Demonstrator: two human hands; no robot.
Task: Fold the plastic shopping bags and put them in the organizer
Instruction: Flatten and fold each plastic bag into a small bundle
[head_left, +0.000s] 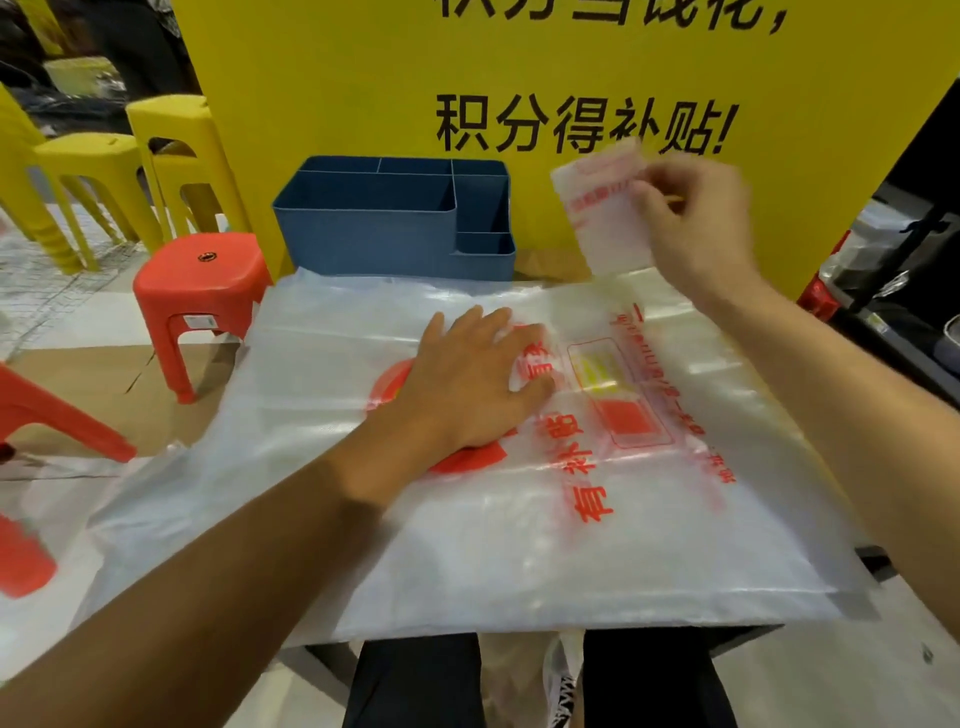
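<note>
The bag (467, 519) lies flat on the worktop, the organizer (395, 218) behind it, a sign (519, 78) behind that, and stools (202, 280) to the left.

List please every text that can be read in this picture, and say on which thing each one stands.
"积分得补贴!" in black on the yellow board.
Line above it on the board: cut off by the frame, unreadable.
"有补贴" in red on the flat plastic bag under the left hand.
Small red print on that bag: too blurred.
Folded bag in the right hand: red print, blurred.
Red stool sticker: too small.
</note>
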